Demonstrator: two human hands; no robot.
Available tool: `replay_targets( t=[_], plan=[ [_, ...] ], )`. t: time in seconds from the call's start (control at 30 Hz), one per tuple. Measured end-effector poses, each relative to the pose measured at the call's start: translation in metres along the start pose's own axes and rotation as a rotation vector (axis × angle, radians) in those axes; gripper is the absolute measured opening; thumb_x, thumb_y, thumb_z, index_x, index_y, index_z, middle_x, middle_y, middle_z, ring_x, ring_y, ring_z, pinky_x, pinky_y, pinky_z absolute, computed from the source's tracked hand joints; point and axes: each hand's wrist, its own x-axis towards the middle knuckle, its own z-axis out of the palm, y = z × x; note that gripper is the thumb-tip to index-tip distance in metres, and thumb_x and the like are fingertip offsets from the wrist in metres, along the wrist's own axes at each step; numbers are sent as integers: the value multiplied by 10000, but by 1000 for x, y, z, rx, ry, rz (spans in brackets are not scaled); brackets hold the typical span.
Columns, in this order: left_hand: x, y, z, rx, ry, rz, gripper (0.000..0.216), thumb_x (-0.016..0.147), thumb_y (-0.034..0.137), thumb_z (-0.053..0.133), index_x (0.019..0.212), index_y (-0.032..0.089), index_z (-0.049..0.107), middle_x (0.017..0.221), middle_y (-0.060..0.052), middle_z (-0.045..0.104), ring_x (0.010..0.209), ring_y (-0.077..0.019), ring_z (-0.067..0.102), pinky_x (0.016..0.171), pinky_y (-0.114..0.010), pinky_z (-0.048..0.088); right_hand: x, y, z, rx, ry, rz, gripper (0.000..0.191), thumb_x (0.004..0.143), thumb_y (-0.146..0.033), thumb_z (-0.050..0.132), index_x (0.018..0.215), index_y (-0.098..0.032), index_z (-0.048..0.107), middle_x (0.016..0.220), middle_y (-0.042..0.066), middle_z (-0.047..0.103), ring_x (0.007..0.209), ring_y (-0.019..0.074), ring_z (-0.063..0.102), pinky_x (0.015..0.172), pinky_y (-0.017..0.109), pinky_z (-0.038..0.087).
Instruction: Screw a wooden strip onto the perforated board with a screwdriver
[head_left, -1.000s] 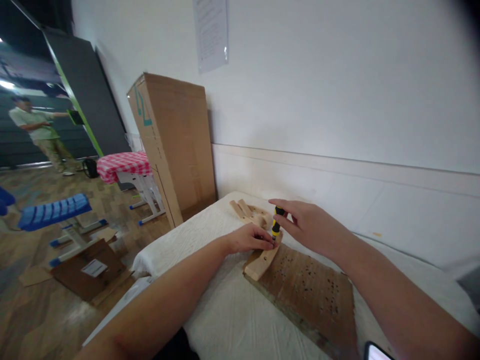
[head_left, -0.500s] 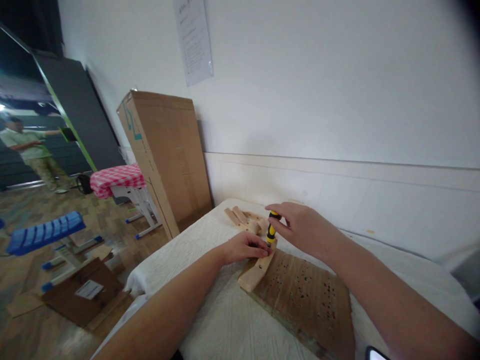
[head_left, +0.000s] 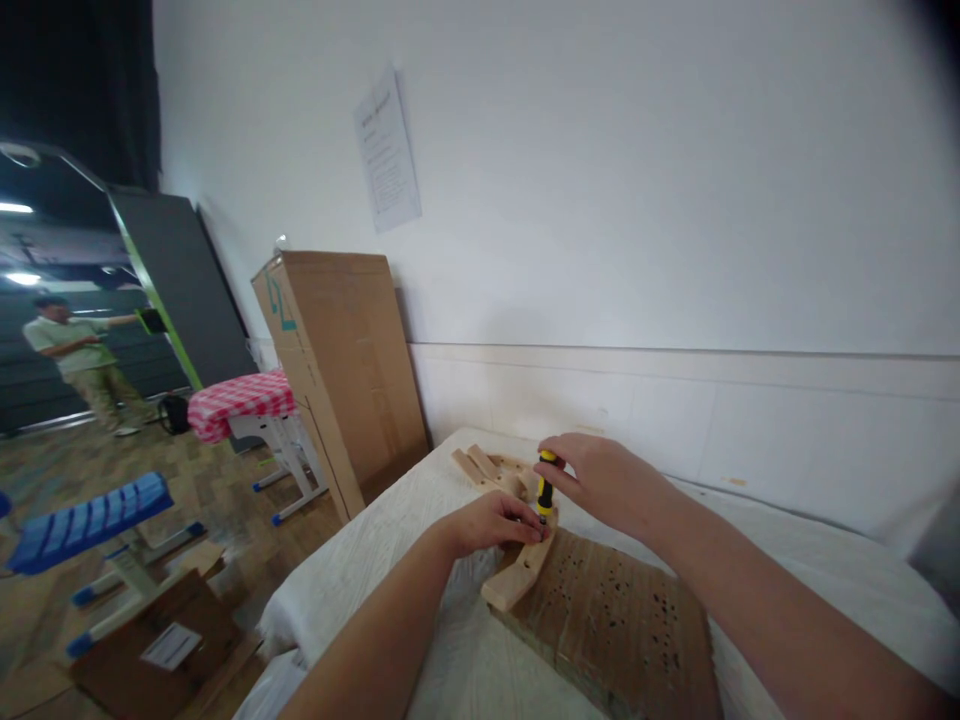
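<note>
My right hand grips a yellow-and-black screwdriver, held upright with its tip down on a curved light wooden piece. My left hand presses on that piece right beside the screwdriver's tip. The piece rests on the near-left end of a brown board dotted with small holes, which lies on a table covered in white cloth.
More light wooden parts lie on the cloth behind my hands, by the wall. A tall cardboard box leans left of the table. Further left are a red-checked table, blue-slatted furniture, a flat carton and a distant person.
The view has tilted up and shifted, so hands and board sit lower in the frame. Both hands keep their hold on the screwdriver and the wooden piece.
</note>
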Motion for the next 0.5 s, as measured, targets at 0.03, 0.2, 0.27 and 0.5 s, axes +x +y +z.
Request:
replay_targets(
  t=[0.03, 0.2, 0.27, 0.5],
  plan=[
    [0, 1, -1, 0, -3, -3, 283, 667, 349, 718, 857, 139, 707, 738, -7, 601, 594, -75, 423, 561, -223, 294, 0, 1, 2, 31, 9, -24, 301, 920, -289, 391, 1044, -160, 634, 937, 97, 687, 851, 194, 636, 765, 313, 464],
    [-1, -2, 0, -77, 14, 69, 278, 645, 354, 735, 814, 136, 708, 771, -18, 617, 672, -95, 479, 636, -228, 345, -2, -6, 5, 106, -19, -96, 404, 900, -190, 366, 1272, -139, 515, 1108, 129, 659, 974, 201, 623, 858, 331, 454],
    [-2, -3, 1, -88, 7, 101, 279, 650, 358, 736, 817, 136, 708, 778, -19, 621, 696, -102, 493, 664, -233, 358, -2, -11, 2, 100, -36, -67, 361, 898, -181, 361, 1197, -148, 562, 1039, 115, 680, 918, 200, 634, 811, 323, 463],
    [-2, -2, 1, -68, 3, 125, 270, 687, 363, 716, 846, 144, 710, 792, -26, 640, 718, -116, 522, 709, -248, 383, 0, -11, 5, 38, -13, 14, 277, 907, -315, 426, 1012, -156, 627, 901, 99, 682, 803, 207, 631, 734, 324, 470]
  ],
)
